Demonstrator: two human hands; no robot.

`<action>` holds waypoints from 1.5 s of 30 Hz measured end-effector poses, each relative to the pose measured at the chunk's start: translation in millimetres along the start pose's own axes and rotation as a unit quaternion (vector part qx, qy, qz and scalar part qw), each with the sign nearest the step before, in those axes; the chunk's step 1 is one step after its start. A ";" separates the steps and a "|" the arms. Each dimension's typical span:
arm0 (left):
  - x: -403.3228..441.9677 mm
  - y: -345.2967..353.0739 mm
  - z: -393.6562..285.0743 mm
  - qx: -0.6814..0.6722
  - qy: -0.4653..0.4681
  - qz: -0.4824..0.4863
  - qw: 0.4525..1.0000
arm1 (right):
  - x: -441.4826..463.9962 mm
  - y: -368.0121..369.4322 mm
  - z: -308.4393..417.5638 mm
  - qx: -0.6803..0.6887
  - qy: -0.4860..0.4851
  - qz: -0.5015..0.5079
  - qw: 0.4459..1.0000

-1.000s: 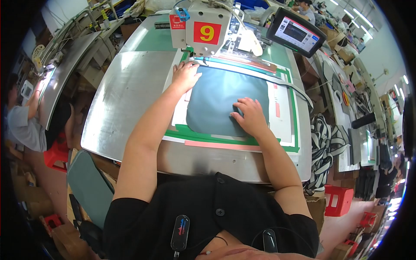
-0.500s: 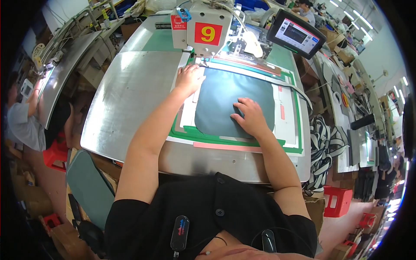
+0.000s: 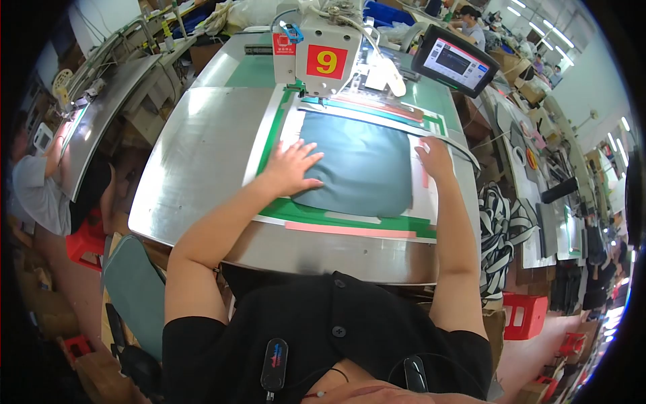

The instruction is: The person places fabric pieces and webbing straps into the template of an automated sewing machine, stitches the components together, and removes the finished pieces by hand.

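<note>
A dark grey-green sheet (image 3: 363,161) with rounded lower corners lies on a white template (image 3: 425,202) edged with green tape, under the sewing machine head (image 3: 326,50). My left hand (image 3: 291,168) rests on the sheet's left edge, fingers spread and palm down. Near the upper right corner of the sheet is my right hand (image 3: 437,158), its fingers curled in beside a pale strip (image 3: 461,148). What lies between those fingers, if anything, is hidden. The strip runs along the sheet's top edge and off to the right.
A metal work table (image 3: 195,155) extends left of the template. A screen (image 3: 454,62) stands at the back right. Striped webbing (image 3: 494,236) hangs in a heap off the right side. Red stools (image 3: 525,315) stand on the floor. Another person sits at the left.
My left hand has come down from the upper left corner to the left edge. My right hand has moved from the sheet to the upper right strip. Template and sheet have shifted slightly left.
</note>
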State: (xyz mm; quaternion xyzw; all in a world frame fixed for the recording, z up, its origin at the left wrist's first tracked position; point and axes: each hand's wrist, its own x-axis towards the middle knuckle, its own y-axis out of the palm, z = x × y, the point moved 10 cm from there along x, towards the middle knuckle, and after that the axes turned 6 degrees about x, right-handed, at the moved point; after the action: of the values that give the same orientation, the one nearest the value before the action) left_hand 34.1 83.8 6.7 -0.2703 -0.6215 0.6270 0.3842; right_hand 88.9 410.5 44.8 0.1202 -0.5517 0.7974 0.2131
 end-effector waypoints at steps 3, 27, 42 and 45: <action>-25.9 -6.3 33.3 -0.019 -0.019 0.031 0.999 | 13.2 3.7 10.8 -0.090 -0.017 0.000 0.996; -185.4 -46.9 125.1 -0.066 -0.425 0.158 0.889 | -33.3 116.3 302.3 0.038 -0.116 0.430 0.894; -100.5 -11.5 243.8 0.012 -0.360 0.059 0.931 | -53.8 132.4 365.5 0.088 -0.373 0.242 0.892; -61.1 -9.6 238.9 0.001 -0.286 -0.023 0.958 | -55.8 146.0 374.1 0.082 -0.361 0.244 0.896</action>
State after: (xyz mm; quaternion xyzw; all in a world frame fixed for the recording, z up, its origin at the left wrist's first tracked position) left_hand -125.5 -103.3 27.2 -0.0657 -0.7109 0.6695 0.2049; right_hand 52.8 6.7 35.7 0.2781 -0.5357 0.7684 -0.2129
